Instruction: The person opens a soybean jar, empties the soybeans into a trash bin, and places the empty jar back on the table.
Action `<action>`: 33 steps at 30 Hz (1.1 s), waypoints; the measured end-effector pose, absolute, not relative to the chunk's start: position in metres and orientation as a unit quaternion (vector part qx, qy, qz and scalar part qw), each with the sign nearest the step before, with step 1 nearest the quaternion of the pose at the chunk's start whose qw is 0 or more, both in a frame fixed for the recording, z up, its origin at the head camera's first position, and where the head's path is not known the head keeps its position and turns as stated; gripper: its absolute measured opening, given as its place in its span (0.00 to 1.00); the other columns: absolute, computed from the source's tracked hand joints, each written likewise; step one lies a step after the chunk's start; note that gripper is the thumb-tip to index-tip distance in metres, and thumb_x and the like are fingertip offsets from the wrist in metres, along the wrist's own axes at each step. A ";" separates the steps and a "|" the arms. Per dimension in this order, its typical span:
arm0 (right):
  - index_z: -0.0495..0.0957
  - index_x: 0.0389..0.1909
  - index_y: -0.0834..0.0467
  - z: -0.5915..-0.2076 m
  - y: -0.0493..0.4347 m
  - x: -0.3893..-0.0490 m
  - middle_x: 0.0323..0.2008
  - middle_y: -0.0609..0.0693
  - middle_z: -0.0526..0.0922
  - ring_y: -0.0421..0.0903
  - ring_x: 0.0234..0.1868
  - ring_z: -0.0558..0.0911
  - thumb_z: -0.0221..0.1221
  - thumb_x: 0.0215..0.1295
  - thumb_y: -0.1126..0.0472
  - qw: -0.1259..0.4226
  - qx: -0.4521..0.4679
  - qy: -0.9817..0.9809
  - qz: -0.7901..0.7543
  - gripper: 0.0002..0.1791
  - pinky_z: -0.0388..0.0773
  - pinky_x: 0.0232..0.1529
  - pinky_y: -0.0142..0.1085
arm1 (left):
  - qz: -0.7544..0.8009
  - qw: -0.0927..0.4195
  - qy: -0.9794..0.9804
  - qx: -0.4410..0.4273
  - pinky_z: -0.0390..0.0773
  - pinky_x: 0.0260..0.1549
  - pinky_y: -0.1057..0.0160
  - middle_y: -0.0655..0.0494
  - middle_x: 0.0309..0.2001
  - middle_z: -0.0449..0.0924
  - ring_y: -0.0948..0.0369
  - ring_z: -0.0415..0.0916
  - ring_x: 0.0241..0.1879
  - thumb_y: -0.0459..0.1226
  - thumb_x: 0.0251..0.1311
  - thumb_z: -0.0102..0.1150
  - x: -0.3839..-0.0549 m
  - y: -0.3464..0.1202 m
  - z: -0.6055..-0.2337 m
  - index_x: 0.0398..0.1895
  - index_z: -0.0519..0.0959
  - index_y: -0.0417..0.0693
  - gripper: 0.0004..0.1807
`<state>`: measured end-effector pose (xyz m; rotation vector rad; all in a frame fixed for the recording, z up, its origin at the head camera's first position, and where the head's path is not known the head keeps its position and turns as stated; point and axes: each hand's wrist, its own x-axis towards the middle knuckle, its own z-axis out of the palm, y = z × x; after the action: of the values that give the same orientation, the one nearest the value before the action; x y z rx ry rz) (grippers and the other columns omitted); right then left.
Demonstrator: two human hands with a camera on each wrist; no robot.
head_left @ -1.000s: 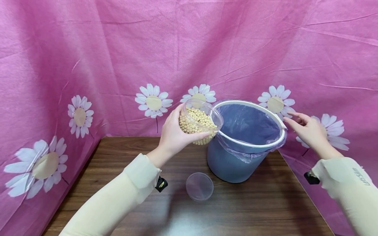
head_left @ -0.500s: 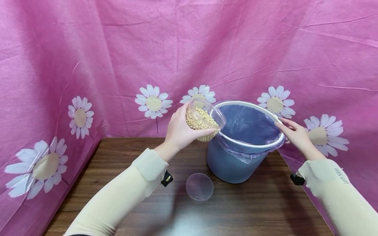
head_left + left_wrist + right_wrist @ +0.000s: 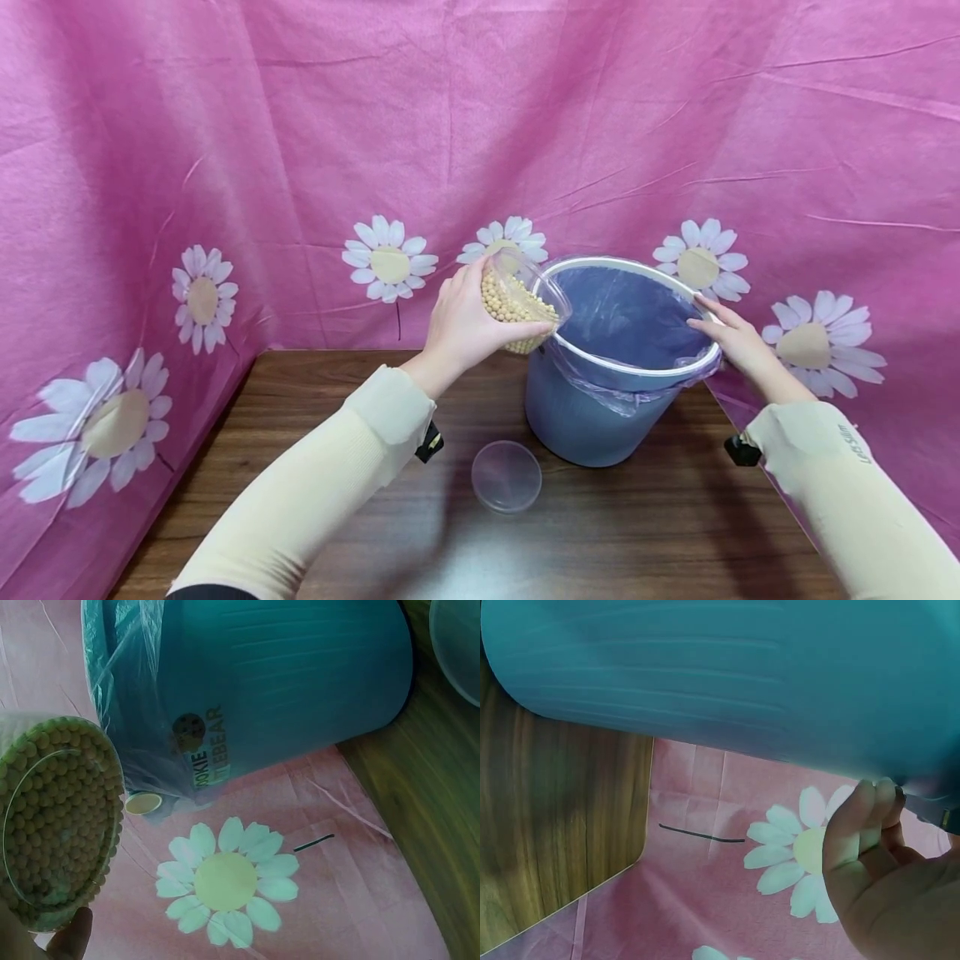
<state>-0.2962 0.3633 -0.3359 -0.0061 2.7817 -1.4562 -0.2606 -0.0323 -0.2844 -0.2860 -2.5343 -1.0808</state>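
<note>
My left hand (image 3: 467,323) grips a clear plastic jar (image 3: 553,293) of pale round beans (image 3: 512,302), which look like soybeans. The jar has no lid and tilts right, its mouth overlapping the left rim of a blue trash can (image 3: 600,417) in the head view. In the left wrist view the jar's base (image 3: 56,825) shows the beans packed inside. My right hand (image 3: 738,342) holds the can's right rim, with the thumb over the inner side. Bent fingers (image 3: 855,825) press the outer wall in the right wrist view.
A thin plastic bag (image 3: 626,392) lines the can, folded over its white rim (image 3: 637,368). On the wooden table (image 3: 600,533), a clear round lid (image 3: 506,477) lies in front of the can. Pink cloth (image 3: 450,100) with daisies hangs behind and at both sides.
My right hand has moved left from beside the can and taken hold of its rim. My left hand has shifted slightly right with the jar, which tips a little more.
</note>
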 end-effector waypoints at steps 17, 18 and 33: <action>0.39 0.79 0.52 -0.336 0.361 -0.295 0.79 0.59 0.34 0.35 0.69 0.63 0.52 0.74 0.49 0.029 -0.010 0.872 -0.488 0.42 0.62 0.53 0.13 | -0.302 0.188 -0.928 -0.113 0.68 0.65 0.53 0.53 0.67 0.69 0.53 0.62 0.68 0.70 0.29 0.74 -0.278 -0.019 -0.272 0.74 0.59 0.53 0.66; 0.39 0.79 0.51 -0.336 0.361 -0.295 0.79 0.58 0.34 0.41 0.74 0.56 0.51 0.74 0.49 0.030 -0.008 0.874 -0.485 0.42 0.59 0.57 0.14 | -0.299 0.190 -0.928 -0.114 0.68 0.65 0.54 0.53 0.67 0.68 0.52 0.61 0.68 0.70 0.29 0.73 -0.278 -0.018 -0.273 0.74 0.59 0.53 0.66; 0.38 0.79 0.49 -0.336 0.360 -0.295 0.79 0.56 0.33 0.56 0.78 0.39 0.51 0.73 0.46 0.034 0.000 0.870 -0.493 0.43 0.55 0.59 0.13 | -0.269 0.207 -0.932 -0.125 0.67 0.62 0.52 0.51 0.66 0.67 0.49 0.59 0.65 0.71 0.30 0.72 -0.281 -0.011 -0.274 0.73 0.59 0.50 0.66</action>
<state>-0.2952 0.3602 -0.3362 -0.0003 2.6743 -1.5150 -0.2812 -0.0105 -0.2736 -0.3495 -2.5956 -0.7502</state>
